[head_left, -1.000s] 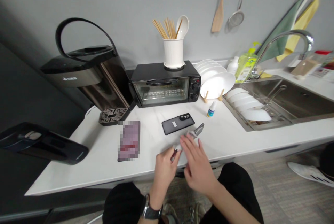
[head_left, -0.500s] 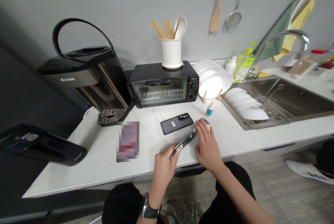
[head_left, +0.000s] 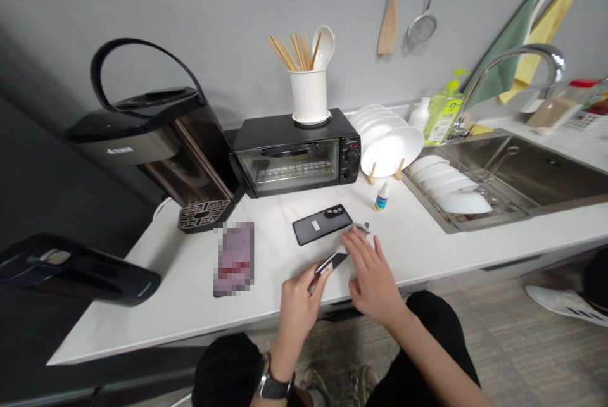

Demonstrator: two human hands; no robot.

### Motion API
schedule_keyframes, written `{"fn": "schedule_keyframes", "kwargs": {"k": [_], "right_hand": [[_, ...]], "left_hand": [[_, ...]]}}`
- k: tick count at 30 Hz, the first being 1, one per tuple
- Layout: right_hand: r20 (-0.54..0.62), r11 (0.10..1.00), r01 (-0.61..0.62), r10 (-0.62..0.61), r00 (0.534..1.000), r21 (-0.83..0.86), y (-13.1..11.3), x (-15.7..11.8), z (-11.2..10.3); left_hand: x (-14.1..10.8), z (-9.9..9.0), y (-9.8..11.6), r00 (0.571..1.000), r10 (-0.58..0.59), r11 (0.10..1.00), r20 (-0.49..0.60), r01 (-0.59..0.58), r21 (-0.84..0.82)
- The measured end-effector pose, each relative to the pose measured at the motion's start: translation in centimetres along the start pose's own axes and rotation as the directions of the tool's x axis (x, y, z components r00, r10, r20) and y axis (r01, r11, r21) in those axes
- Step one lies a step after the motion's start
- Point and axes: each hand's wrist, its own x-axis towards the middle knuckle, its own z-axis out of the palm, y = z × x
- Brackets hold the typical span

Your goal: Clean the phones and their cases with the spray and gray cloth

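Observation:
My left hand grips the near end of a dark phone, thumb and fingers pressed on its edges, just above the counter's front part. My right hand lies over the phone's far end, pressing a small grey cloth that shows past the fingertips. Behind them, a black phone case with a camera cutout and a white label lies flat. A small white and blue bottle stands upright behind my right hand. What is under my right palm is hidden.
On the white counter stand a toaster oven, a water dispenser and racked plates. A purple pouch-like item, partly pixelated, lies left. A black bottle-shaped object is further left; the sink is right.
My right hand has slid with the cloth leftward and toward my left hand, covering more of the phone. My left hand keeps its hold. The view has shifted slightly.

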Motion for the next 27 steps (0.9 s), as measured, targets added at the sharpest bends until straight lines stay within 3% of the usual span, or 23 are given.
{"fn": "schedule_keyframes", "kwargs": {"k": [2, 4, 9, 11, 13, 19, 21, 23, 27], "right_hand": [[-0.056, 0.997, -0.077, 0.075, 0.996, -0.024, 1.3, 0.6, -0.5], [-0.076, 0.994, -0.103, 0.100, 0.992, -0.036, 0.6, 0.6, -0.6], [0.062, 0.991, 0.130, -0.132, 0.989, 0.041, -6.6, -1.6, 1.0], [0.091, 0.982, 0.179, -0.183, 0.979, 0.056, -8.0, -2.1, 1.4], [0.087, 0.985, 0.168, -0.171, 0.981, 0.038, -7.3, -2.0, 1.4], [-0.038, 0.996, -0.062, 0.059, 0.997, -0.057, 0.5, 0.4, -0.4], [-0.076, 0.992, -0.113, 0.109, 0.991, -0.057, 0.9, 0.7, -0.6], [-0.057, 0.997, -0.076, 0.074, 0.996, -0.028, -0.7, 0.3, -0.3], [0.099, 0.988, 0.139, -0.145, 0.984, 0.071, -6.2, -1.3, 0.8]], "left_hand": [[0.1, -0.1, 0.4, 1.000, 0.003, 1.000, 0.003, -0.003, -0.029], [0.1, 0.0, 0.3, 1.000, 0.011, 1.000, -0.004, -0.011, -0.025], [-0.4, 0.3, -0.9, 0.996, 0.072, 0.994, -0.047, -0.068, 0.086], [-0.5, 0.3, -1.2, 0.995, 0.084, 0.991, -0.049, -0.078, 0.106], [-0.4, 0.2, -1.2, 0.996, 0.074, 0.992, -0.046, -0.069, 0.110], [0.0, 0.1, 0.0, 1.000, 0.009, 1.000, -0.004, -0.009, -0.030], [0.0, 0.1, 0.1, 1.000, 0.020, 0.999, -0.014, -0.020, -0.039], [-0.1, 0.2, 0.0, 0.999, 0.031, 0.999, -0.023, -0.032, -0.018], [-0.2, 0.2, -0.6, 0.996, 0.073, 0.994, -0.060, -0.068, 0.081]]}}
